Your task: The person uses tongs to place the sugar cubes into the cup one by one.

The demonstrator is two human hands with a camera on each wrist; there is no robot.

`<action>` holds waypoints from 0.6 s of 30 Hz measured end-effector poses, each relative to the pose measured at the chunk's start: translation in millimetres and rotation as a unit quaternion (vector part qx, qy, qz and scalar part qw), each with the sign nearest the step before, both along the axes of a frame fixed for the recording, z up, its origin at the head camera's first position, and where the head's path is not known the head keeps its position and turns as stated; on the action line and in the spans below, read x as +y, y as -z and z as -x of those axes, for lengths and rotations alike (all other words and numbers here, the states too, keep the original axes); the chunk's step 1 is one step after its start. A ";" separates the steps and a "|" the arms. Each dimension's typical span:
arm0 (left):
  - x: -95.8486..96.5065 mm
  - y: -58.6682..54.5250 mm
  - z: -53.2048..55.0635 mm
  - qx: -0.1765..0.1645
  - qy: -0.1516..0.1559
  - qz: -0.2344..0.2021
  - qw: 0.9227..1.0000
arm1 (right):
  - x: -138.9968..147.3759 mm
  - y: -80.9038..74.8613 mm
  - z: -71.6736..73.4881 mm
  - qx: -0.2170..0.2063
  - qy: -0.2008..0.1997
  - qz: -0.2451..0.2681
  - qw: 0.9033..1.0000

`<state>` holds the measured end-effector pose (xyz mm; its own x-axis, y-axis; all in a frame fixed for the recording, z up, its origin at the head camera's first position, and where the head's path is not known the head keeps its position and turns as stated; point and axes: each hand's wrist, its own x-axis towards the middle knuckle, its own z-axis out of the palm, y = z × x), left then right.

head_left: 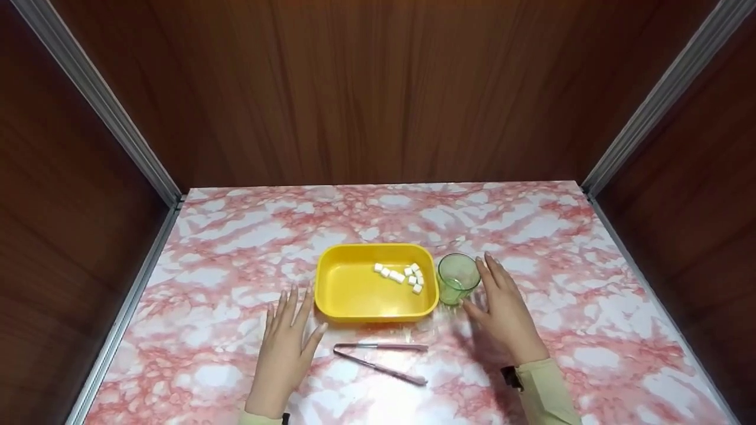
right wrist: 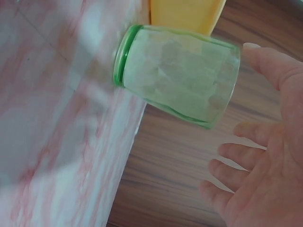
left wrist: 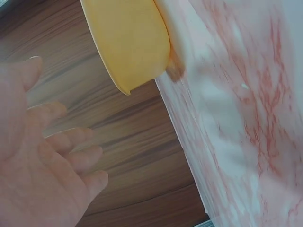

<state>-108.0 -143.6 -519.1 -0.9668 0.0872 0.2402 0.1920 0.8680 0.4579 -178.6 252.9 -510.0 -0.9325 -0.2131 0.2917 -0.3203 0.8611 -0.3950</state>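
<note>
A yellow rectangular tub [head_left: 348, 316] stands mid-table, with several small white cubes [head_left: 397, 276] lying in its right half. Close against the tub's right side is an upright green glass tumbler [head_left: 458, 278]. My right hand [head_left: 507, 316] is beside the tumbler, thumb and fingers spread around its right side and gripping nothing; the right wrist view shows the thumb [right wrist: 265, 59] near the rim. To the left of the tub, my left hand [head_left: 286, 348] has its fingers extended and holds nothing. Metal tongs [head_left: 378, 347] lie spread in front of the tub, their tips pointing right.
The tabletop [head_left: 236, 236] has a red-and-white marbled pattern. Dark wood panels [head_left: 378, 94] enclose it at the back and both sides, with grey metal strips [head_left: 655, 94] at the corners.
</note>
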 end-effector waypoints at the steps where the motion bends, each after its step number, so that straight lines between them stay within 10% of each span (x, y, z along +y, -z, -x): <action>1: 0.8 -0.2 -1.2 0.001 0.001 -0.001 1.000 | -0.9 0.3 0.8 0.000 0.000 0.000 1.000; 18: 35.0 23.9 -20.9 0.019 0.060 -0.019 0.998 | -12.2 5.3 9.4 -0.007 0.000 0.018 1.000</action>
<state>-87.1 -108.6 -543.0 -0.9403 0.1918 0.2812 0.3112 0.8194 0.4814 -188.0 240.7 -515.3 -0.9369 -0.2022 0.2852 -0.3137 0.8462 -0.4307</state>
